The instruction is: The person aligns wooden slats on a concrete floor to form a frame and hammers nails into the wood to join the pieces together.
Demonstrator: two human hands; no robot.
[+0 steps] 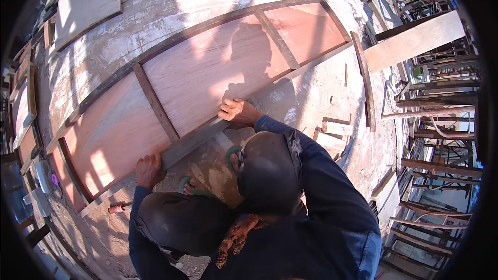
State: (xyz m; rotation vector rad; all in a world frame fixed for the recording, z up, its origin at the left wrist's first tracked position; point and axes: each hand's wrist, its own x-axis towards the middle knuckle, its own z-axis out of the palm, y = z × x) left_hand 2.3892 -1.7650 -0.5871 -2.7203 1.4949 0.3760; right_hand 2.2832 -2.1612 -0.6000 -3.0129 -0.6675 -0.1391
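Note:
A long plywood panel [202, 78] with a dark wooden frame and cross battens lies on the ground before me. Its near edge carries a greyish wooden strip [194, 142]. My right hand [240, 112] is closed over that edge, fingers curled onto the plywood side. Farther left along the same edge, my left hand [149, 170] is closed on the wood, its fingertips partly hidden. Both hands grip the framed panel from the near side. My bent knees and green sandals [232, 155] are close behind the strip.
A red-handled tool [119, 208] lies near the panel's left end. Short wood blocks [333, 135] are right of my knee. A loose batten [364, 80] and a pale board [415, 41] lie farther right, beside stacked timber [441, 176]. More sheets [88, 8] rest at the upper left.

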